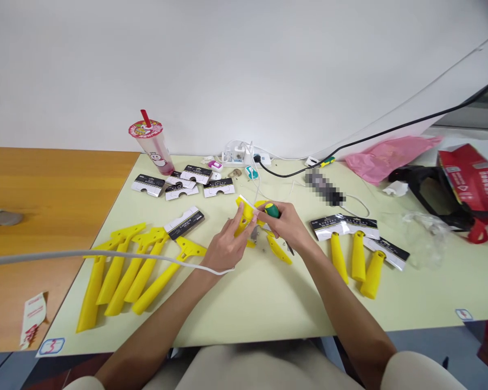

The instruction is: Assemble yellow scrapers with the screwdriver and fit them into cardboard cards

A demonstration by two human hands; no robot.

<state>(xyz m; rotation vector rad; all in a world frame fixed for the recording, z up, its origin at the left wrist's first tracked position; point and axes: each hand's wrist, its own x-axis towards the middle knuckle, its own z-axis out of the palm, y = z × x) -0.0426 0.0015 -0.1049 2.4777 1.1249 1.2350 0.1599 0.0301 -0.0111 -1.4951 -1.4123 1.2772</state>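
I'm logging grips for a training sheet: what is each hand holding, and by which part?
The left hand holds a yellow piece near its pale edge; the right hand holds a green-handled tool by its handle.

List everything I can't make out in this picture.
All in the head view:
Yellow piece: partly hidden by the left hand.
Green handle: lower part hidden by the right hand.
Grey device: details blurred by pixelation.
Cards: fine print too small to read.
Grey cable: far end cut off by the left edge.
Black cable: cut off by the right edge.
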